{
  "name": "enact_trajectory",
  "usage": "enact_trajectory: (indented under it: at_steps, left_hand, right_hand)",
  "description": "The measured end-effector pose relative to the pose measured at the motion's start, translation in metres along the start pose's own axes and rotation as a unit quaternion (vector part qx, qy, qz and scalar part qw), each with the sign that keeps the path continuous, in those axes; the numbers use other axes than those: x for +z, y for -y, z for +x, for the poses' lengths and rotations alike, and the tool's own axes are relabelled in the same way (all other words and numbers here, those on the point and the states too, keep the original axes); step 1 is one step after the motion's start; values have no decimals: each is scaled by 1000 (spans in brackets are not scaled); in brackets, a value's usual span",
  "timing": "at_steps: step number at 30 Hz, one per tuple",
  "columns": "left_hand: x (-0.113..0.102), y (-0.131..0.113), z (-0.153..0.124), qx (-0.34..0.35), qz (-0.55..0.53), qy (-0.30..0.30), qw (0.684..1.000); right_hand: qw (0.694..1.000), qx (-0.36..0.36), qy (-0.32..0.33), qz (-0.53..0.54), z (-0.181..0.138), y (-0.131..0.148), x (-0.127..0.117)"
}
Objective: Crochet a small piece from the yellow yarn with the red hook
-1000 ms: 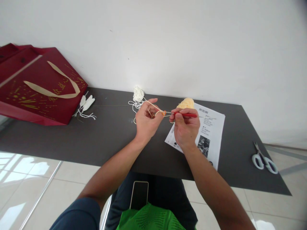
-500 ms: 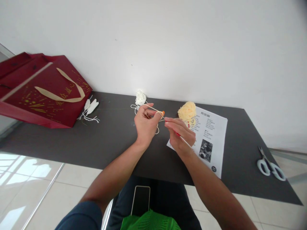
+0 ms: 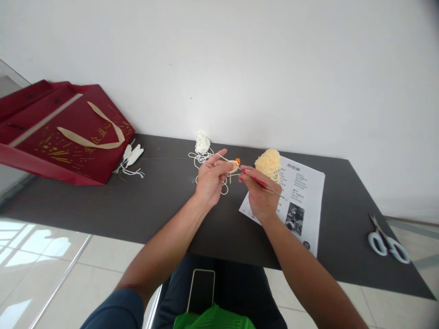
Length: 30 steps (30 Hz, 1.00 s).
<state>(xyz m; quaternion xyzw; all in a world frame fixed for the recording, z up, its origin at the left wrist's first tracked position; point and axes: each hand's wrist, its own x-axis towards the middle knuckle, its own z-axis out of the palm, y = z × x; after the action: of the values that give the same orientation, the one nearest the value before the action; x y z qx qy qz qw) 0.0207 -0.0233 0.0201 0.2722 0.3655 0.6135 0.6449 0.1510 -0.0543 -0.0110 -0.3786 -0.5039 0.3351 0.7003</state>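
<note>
Swung flatter, the red-handled metal hook (image 3: 261, 183) clamped in the right hand (image 3: 265, 195) points leftward at cream yarn (image 3: 234, 167) the left hand (image 3: 210, 180) pinches.

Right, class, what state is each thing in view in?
Left hand, pinching the small yarn piece
Right hand, closed around the red-handled tool
White yarn, bundled, partly unwound
Yellow yarn, loosely bundled
White pieces, lying loose
Printed sheet, flat, partly covered
Scissors, lying flat, apparently nearly shut
Phone, dark screen
Red bag, handle drooping
</note>
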Motion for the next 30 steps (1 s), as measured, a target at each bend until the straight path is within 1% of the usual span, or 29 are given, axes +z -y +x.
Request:
enact_trajectory:
  at_steps: [3, 5, 7, 10, 16, 20, 23, 25, 27, 30]
  left_hand:
    - [0, 0, -1, 6, 20, 14, 1000]
    - [1, 0, -2, 11, 39, 26, 999]
    - [1, 0, -2, 14, 58, 34, 998]
    - [-1, 1, -1, 24, 91, 38, 995]
    - [-4, 4, 2, 63, 167, 19, 984]
    - [-4, 9, -2, 131, 226, -4, 965]
    - [-3, 12, -6, 188, 262, -26, 946]
    - [-3, 12, -8, 208, 270, -24, 940]
    - [-2, 10, -8, 205, 264, -8, 943]
    - [-3, 6, -6, 165, 221, 19, 961]
  right_hand:
    - [994, 59, -30, 84, 7, -1, 1]
    - [988, 83, -23, 127, 13, -1, -1]
    - [985, 93, -1, 149, 18, 0, -5]
    - [988, 72, 32, 131, 22, 3, -12]
    - [999, -2, 39, 14, 21, 9, -20]
    - [998, -41, 30, -49, 13, 14, -18]
    - [998, -29, 9, -53, 10, 17, -13]
    - [1000, -3, -1, -28, 11, 18, -12]
    - [1000, 22, -3, 14, 14, 18, -12]
    - [997, 42, 4, 70, 20, 15, -14]
